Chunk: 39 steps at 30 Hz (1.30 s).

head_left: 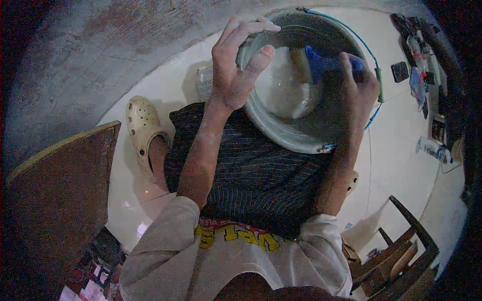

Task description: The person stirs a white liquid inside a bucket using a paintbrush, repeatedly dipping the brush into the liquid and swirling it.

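A beige clog is seen at left. The left hand, thumb and fingers spread, is held over the left rim of a grey bucket. Inside, beside pale material, a blue tool is gripped by the right hand.

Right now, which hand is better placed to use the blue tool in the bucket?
Probably the right hand: it holds the blue tool at the bucket, while the left hand is open by the rim, seemingly empty.
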{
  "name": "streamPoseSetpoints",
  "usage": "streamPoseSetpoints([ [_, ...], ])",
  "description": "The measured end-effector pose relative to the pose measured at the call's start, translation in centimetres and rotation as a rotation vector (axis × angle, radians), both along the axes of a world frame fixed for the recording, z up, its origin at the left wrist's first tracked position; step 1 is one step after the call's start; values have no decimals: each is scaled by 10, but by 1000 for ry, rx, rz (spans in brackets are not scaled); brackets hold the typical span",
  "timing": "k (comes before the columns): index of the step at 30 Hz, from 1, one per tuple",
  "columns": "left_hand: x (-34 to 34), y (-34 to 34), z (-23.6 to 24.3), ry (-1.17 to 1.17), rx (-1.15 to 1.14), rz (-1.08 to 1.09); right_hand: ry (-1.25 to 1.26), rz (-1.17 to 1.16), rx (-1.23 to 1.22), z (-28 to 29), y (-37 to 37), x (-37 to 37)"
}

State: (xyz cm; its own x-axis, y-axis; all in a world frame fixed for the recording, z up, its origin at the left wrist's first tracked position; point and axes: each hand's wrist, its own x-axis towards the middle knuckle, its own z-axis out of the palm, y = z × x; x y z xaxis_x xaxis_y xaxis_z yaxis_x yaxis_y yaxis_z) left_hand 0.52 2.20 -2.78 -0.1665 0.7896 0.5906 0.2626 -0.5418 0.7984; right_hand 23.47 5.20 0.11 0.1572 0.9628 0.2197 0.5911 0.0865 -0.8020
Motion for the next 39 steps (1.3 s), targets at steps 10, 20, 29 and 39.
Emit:
streamPoseSetpoints([
  [10,0,1,0,-2,-2,0,-162,598,-45,8,-10,-19],
  [20,-1,1,-1,-3,27,-9,-43,513,-358,18,-13,-17],
  [29,0,0,1,10,-6,-7,88,410,-436,10,-10,-7],
  [39,-1,-3,4,44,-31,3,136,308,-509,18,-8,-6],
])
